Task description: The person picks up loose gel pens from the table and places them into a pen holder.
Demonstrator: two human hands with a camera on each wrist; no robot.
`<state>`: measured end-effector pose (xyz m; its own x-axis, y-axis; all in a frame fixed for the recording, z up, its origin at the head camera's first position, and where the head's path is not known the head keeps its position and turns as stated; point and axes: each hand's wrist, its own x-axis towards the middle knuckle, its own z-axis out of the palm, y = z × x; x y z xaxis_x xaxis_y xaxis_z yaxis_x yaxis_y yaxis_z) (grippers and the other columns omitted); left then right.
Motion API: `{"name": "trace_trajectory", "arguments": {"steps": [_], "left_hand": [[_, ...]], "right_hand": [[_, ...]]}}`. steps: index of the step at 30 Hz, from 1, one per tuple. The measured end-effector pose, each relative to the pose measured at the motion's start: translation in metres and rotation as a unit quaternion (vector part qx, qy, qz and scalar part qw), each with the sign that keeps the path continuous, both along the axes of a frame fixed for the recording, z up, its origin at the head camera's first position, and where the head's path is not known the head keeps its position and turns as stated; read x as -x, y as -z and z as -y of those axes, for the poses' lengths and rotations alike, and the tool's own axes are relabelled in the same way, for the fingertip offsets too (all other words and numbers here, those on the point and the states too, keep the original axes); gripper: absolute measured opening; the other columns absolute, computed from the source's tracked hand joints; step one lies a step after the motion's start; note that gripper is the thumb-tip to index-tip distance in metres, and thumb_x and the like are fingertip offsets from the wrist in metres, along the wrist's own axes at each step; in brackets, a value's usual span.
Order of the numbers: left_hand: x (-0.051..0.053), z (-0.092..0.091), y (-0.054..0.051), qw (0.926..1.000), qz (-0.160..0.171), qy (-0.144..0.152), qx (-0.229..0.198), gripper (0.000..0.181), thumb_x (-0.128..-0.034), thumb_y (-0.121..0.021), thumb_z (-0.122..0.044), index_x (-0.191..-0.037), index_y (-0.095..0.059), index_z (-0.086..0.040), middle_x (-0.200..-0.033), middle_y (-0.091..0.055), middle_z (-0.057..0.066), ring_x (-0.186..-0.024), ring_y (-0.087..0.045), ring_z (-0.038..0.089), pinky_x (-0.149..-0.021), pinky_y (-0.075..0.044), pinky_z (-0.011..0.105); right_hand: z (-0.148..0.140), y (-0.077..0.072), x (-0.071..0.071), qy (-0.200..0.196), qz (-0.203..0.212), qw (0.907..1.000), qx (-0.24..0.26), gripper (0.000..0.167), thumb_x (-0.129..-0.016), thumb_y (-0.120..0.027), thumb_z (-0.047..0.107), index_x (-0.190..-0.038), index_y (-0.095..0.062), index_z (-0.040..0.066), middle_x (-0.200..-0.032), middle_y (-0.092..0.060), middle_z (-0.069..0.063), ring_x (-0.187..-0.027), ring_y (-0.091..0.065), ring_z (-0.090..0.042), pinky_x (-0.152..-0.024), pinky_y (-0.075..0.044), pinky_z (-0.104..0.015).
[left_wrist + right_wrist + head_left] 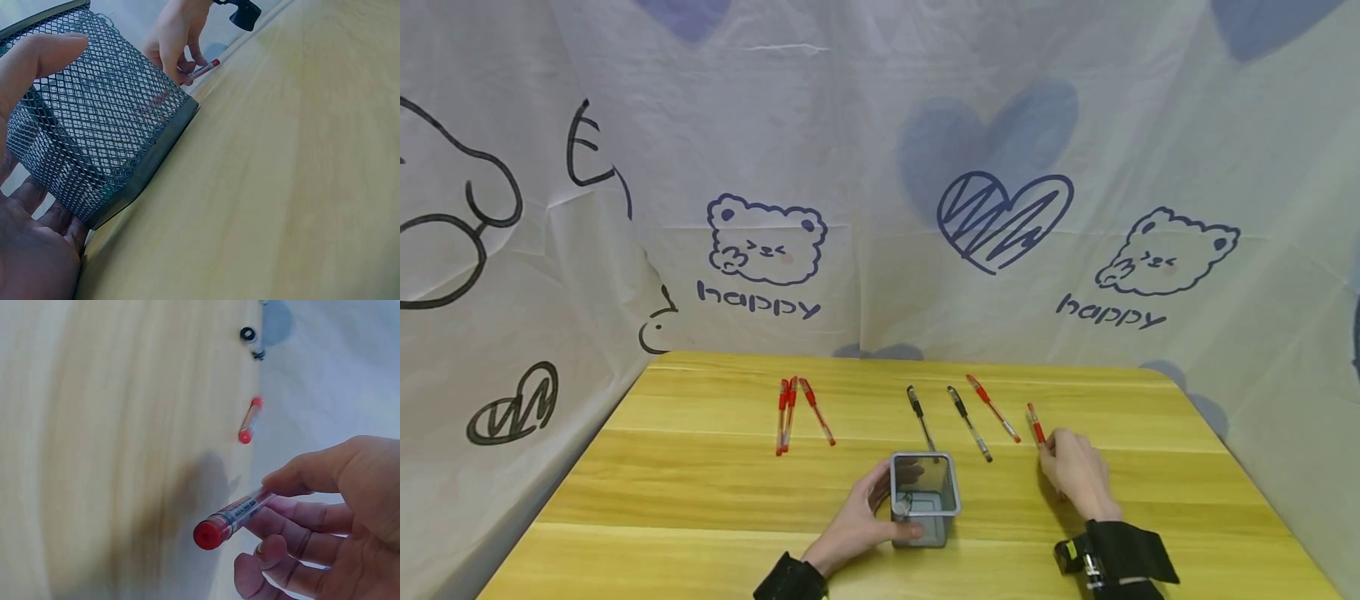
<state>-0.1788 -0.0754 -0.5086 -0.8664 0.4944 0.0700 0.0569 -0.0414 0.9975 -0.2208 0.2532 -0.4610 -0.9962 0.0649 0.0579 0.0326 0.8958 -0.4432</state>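
A grey mesh pen holder (925, 529) stands at the front middle of the table; its floor shows through the top. My left hand (868, 517) grips it from the left, thumb on the near side, fingers behind, as the left wrist view also shows on the mesh wall (106, 106). At the right, my right hand (1078, 473) pinches a red pen (1036, 423) between thumb and fingers. In the right wrist view the red end of that pen (211, 532) points toward the camera, over the table.
Behind the holder lie a black pen (921, 417), another black pen (970, 425) and a red pen (994, 408). Several red pens (817, 410) lie at the back left. A printed cloth (880, 250) hangs behind the wooden table (700, 492).
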Motion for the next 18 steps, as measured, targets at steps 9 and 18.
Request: {"name": "trace_trajectory", "arguments": {"steps": [9,18], "left_hand": [[-0.001,0.000,-0.002,0.9999,0.008,0.004,-0.007,0.082,-0.0809,-0.084,-0.019,-0.152,-0.042,-0.016,-0.149,-0.053,0.014,-0.143,-0.044,0.033,-0.125,-0.032,0.049],[-0.001,0.000,-0.002,1.0000,0.001,0.001,-0.001,0.081,-0.0808,-0.084,-0.017,-0.151,-0.043,-0.014,-0.148,-0.053,0.013,-0.142,-0.045,0.032,-0.125,-0.031,0.050]], "right_hand": [[0.013,-0.007,-0.012,-0.004,-0.033,0.9984,0.045,0.022,-0.096,-0.061,0.014,-0.106,-0.069,-0.003,-0.086,-0.071,-0.012,-0.058,-0.055,-0.014,-0.051,-0.041,-0.028],[0.029,-0.018,-0.018,0.007,-0.056,0.9937,0.097,0.023,-0.092,-0.063,0.014,-0.107,-0.070,-0.002,-0.083,-0.073,-0.010,-0.060,-0.058,-0.012,-0.051,-0.042,-0.023]]}}
